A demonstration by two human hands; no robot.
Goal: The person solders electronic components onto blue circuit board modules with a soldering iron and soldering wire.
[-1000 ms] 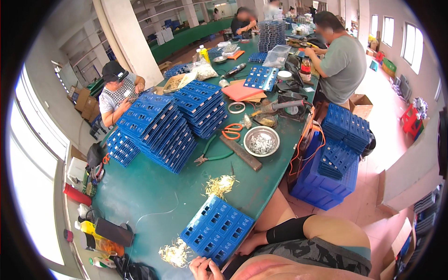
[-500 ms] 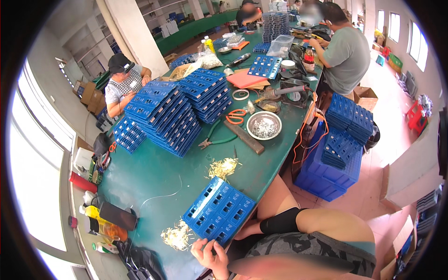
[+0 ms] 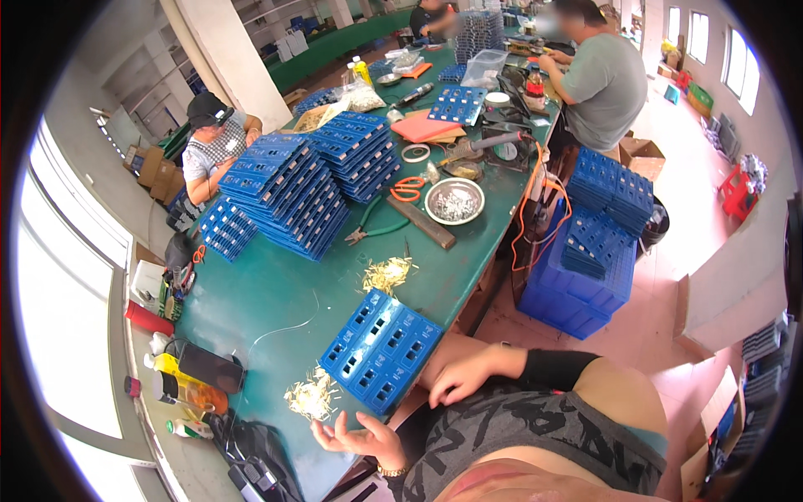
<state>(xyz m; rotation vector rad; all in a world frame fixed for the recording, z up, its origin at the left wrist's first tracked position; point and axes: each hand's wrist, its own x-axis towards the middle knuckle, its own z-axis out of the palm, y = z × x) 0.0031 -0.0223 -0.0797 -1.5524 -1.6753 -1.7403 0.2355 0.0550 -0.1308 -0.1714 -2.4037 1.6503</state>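
A blue panel of circuit boards with rows of square black parts lies at the near edge of the green table. My left hand hovers by its lower left corner, palm up, fingers spread and nothing visible in them. Off the panel's right side, over my lap, is my right hand, loosely bent and apparently holding nothing. One pile of thin yellowish pins lies left of the panel, close to my left fingertips. Another pin pile sits just beyond its far edge.
Tall stacks of blue panels stand at the far left. Green-handled pliers, a flat bar, orange scissors and a metal bowl of small parts lie ahead. A blue crate stands right. Co-workers sit farther along.
My right hand has risen from beside the panel's edge to over my lap. My left hand has shifted slightly left, its fingers spreading. The whole view has shifted a little.
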